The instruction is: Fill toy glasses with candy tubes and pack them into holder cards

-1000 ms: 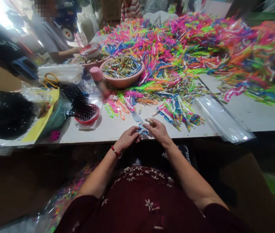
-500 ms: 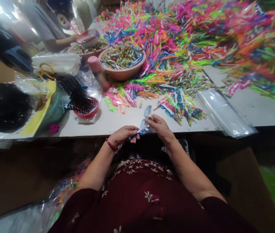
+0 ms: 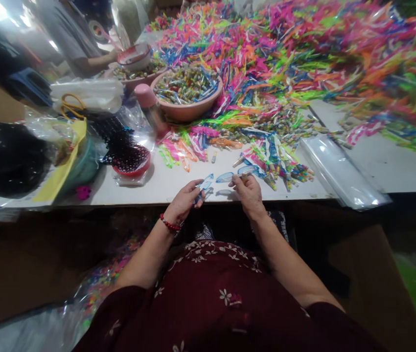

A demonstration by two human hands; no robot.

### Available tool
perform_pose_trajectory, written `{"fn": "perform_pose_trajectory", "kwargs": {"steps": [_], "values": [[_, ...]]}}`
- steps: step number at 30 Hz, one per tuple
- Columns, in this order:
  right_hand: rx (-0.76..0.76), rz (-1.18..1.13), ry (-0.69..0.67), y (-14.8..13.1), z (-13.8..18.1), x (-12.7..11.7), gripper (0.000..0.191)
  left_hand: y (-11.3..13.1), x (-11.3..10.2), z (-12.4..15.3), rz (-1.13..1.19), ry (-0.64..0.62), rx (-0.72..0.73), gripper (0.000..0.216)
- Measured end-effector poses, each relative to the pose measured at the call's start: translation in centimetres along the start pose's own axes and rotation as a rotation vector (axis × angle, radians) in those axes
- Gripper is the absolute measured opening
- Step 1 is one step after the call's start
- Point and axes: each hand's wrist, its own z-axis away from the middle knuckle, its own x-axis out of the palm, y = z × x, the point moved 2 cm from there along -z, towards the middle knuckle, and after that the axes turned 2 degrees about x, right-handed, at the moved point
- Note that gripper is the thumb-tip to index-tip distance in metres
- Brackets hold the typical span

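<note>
Distance between left hand (image 3: 185,199) and right hand (image 3: 249,193) has grown: half a second ago they worked nearly touching over one small blue cluster, and now they stand apart above the front edge of the white worktop (image 3: 174,188). The blue parts are divided as well. Left grip is pinching a clear blue piece (image 3: 206,182) between thumb and fingers, and its free end points away from the person. Right grip is pressed on a longer blue piece (image 3: 224,177), which reaches out on both sides of the fingertips; its outer end comes close to the mixed bundle (image 3: 274,164) (whether it touches the bundle, I cannot tell). Something yellowish also shows at the right fingers, too small to name with certainty.

For the work in hand, I judge that this change makes two separately held parts out of the cluster, each one under control of its own hand. Nothing seems to be dropped.

Around them, the other things keep their places. One small loose piece (image 3: 214,157) lies just beyond the hands, coloured strips (image 3: 184,149) lie to its left, and clear plastic sleeves (image 3: 342,168) rest to the right of the bundle. Farther back stands the pink bowl (image 3: 182,113), filled with small pieces.
</note>
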Motion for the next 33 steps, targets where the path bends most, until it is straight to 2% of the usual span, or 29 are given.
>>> {"fn": "perform_pose_trajectory", "kwargs": {"steps": [4,7,10,14,16,20,26,30,33], "values": [[-0.054,0.041,0.005,-0.3,-2.5,0.5,0.046,-0.5,0.0,0.5,0.050,-0.013,0.021,0.052],[-0.086,0.088,-0.043,-1.4,-5.3,2.7,0.048,-1.1,0.3,1.2,0.070,-0.075,-0.037,0.049],[-0.108,0.191,-0.154,-2.9,-7.5,5.4,0.050,-1.6,0.7,2.0,0.095,-0.120,-0.116,0.043],[-0.080,0.339,-0.180,-3.7,-7.1,7.0,0.055,-1.6,0.5,2.8,0.153,-0.142,-0.133,0.040],[-0.031,0.318,-0.217,-3.2,-5.3,6.6,0.049,-1.4,0.2,2.9,0.180,-0.145,-0.119,0.047],[0.041,0.073,-0.391,-2.4,-0.8,4.2,0.042,-1.2,-0.1,2.8,0.184,-0.199,-0.133,0.066],[0.220,-0.145,-0.496,-2.4,3.3,0.0,0.037,-1.8,1.2,2.3,0.097,-0.280,-0.173,0.048],[0.242,-0.157,-0.521,-2.6,4.1,-1.6,0.034,-1.8,2.2,2.5,0.012,-0.382,-0.257,0.041],[0.260,-0.122,-0.536,-2.8,4.4,-2.3,0.033,-1.6,2.5,2.7,-0.033,-0.452,-0.265,0.045]]}}
